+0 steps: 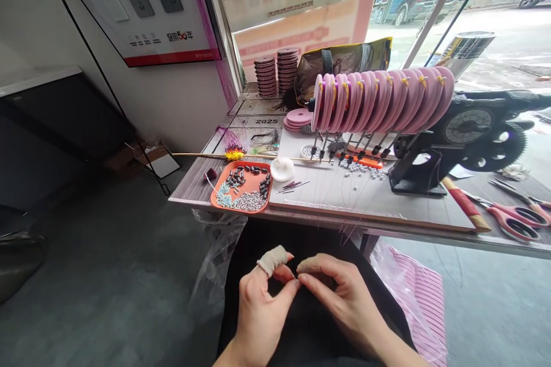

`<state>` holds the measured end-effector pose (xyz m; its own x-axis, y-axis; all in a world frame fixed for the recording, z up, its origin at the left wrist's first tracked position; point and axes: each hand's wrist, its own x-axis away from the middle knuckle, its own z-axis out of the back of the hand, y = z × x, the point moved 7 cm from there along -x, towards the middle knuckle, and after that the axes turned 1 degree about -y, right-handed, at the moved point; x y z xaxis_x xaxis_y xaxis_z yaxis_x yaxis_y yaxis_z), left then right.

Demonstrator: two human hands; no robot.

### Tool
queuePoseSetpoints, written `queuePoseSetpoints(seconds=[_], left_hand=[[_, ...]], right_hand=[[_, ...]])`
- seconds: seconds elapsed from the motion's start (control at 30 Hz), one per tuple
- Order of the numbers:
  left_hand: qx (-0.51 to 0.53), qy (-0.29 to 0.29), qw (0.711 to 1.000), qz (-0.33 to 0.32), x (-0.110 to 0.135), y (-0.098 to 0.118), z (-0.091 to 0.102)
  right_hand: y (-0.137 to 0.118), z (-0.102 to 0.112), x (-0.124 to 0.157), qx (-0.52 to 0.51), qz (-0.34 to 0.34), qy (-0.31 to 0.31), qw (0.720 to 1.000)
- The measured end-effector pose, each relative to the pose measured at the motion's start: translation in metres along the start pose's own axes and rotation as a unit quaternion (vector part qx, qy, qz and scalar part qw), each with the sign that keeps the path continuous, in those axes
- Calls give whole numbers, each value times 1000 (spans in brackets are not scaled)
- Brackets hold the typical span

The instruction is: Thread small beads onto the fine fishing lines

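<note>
Above my dark-clothed lap, my left hand (269, 292) and my right hand (340, 292) meet fingertip to fingertip. Thumb and finger are pinched on each side; whatever lies between them is too small to make out. A pale wrap (272, 261) covers the left index finger, and a tan wrap (310, 264) is around the right one. Beyond them on the table stands an orange tray (255, 206) with dark, turquoise and silver small pieces. A row of pink discs (381, 100) sits on a black geared machine (465, 132), with thin lines hanging from it.
Pink-handled scissors (512, 221) lie at the right table end, near a red-and-tan rod (465, 203). A white round dish (282, 170) is beside the tray. Stacked pink spools (287, 71) and a dark bag (344, 66) stand behind. A striped cushion (424, 298) is at the right.
</note>
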<state>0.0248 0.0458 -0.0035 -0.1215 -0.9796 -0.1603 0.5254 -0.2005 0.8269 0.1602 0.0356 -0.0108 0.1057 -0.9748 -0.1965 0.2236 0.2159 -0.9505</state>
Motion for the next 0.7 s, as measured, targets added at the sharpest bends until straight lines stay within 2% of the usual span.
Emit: queuePoseSetpoints(seconds=[0.13, 0.23, 0.37, 0.47, 0.6, 0.7], left_hand=[[-8, -8, 1000, -12, 0, 4, -2], [2, -32, 999, 12, 0, 3, -4], [16, -47, 998, 49, -1, 0, -2], [17, -52, 997, 50, -2, 2, 0], [-1, -46, 999, 27, -4, 10, 1], [12, -46, 998, 33, -6, 12, 0]], right_hand=[[-2, -4, 0, 2, 0, -22, 1000], [-1, -3, 0, -8, -6, -12, 1000], [6, 2, -1, -53, -49, 5, 997], [8, 4, -1, -66, -64, 6, 996], [3, 1, 0, -42, -33, -1, 999], [-2, 0, 0, -12, -1, 1, 1000]])
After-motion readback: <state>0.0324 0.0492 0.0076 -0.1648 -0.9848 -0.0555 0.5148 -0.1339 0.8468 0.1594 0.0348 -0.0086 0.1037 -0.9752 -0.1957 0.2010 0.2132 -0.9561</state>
